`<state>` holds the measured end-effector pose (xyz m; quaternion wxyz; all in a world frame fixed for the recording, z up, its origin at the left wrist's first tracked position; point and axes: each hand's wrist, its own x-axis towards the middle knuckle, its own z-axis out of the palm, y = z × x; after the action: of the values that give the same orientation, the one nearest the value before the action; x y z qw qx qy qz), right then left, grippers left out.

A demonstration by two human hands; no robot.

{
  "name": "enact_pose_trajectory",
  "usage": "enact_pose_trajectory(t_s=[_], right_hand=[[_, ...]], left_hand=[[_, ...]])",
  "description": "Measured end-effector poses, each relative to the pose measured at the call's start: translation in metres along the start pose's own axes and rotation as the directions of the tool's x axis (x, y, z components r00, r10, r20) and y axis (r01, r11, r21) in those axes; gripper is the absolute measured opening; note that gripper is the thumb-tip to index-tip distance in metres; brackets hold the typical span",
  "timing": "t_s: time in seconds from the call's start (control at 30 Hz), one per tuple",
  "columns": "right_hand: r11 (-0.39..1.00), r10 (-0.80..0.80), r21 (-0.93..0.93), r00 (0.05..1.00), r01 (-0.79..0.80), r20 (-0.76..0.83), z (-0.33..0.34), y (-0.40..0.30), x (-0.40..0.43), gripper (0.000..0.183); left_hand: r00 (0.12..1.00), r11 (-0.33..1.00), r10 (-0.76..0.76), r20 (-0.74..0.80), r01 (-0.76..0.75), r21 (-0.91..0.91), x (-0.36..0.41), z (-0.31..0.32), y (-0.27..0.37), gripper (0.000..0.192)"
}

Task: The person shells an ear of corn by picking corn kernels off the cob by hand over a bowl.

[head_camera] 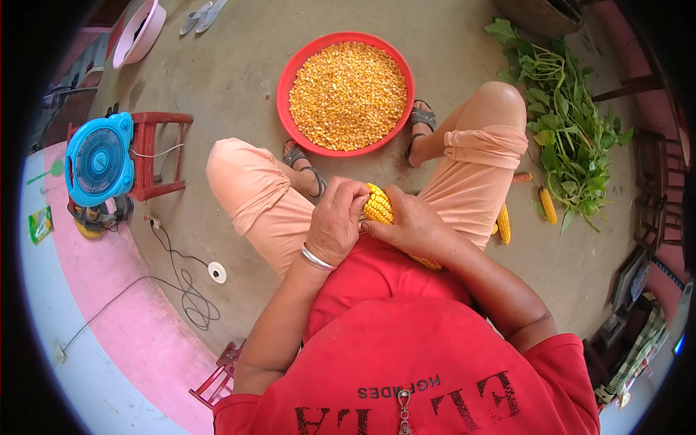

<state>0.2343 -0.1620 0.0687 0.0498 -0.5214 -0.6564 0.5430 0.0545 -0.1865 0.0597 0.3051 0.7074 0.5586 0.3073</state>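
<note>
My left hand [340, 217], with a silver bracelet at its wrist, touches the upper end of a yellow corn cob [379, 205] above my lap. My right hand [405, 220] is wrapped round the other side of that cob, its thumb across the lower part. Another corn cob [428, 263] lies on my lap, partly hidden under my right forearm. Beyond my hands, a red plastic basin [281, 103] full of loose corn kernels [348, 98] stands on the floor between my feet.
Corn cobs [504, 224] lie on the floor at the right, near a heap of leafy green stalks [565, 125]. At the left, a blue fan [100, 159] stands against a red wooden stool [144, 157], with a loose cable [190, 304] on the floor below. A pink basin [147, 35] is at the upper left.
</note>
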Motion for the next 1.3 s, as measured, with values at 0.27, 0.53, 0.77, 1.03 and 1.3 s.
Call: enact_pose_trajectory(t_s=[0.27,0.53,0.77,1.03,1.3], right_hand=[[0.986,-0.047,0.165,0.994,0.03,0.098,0.005,0.015,0.005,0.061],[0.999,0.022,0.027,1.0,-0.022,-0.006,-0.006,-0.01,-0.007,0.057],[0.987,-0.079,0.148,0.992,0.064,0.097,-0.017,-0.001,-0.014,0.053],[0.914,-0.375,0.168,0.927,0.37,0.004,-0.019,-0.002,-0.021,0.061],[0.939,-0.326,-0.168,0.932,0.3,-0.16,-0.013,0.001,-0.017,0.059]], left_hand=[[1.0,1.0,0.005,0.011,-0.005,0.023,-0.012,0.002,0.001,0.015],[0.879,0.628,-0.473,0.058,0.383,-0.677,-0.02,0.007,0.002,0.016],[0.833,0.396,-0.551,0.047,0.31,-0.864,0.015,-0.01,-0.022,0.025],[0.724,0.553,-0.688,-0.053,0.475,-0.685,0.068,-0.03,-0.028,0.039],[0.902,0.912,-0.374,0.218,0.4,-0.088,0.025,-0.025,0.013,0.059]])
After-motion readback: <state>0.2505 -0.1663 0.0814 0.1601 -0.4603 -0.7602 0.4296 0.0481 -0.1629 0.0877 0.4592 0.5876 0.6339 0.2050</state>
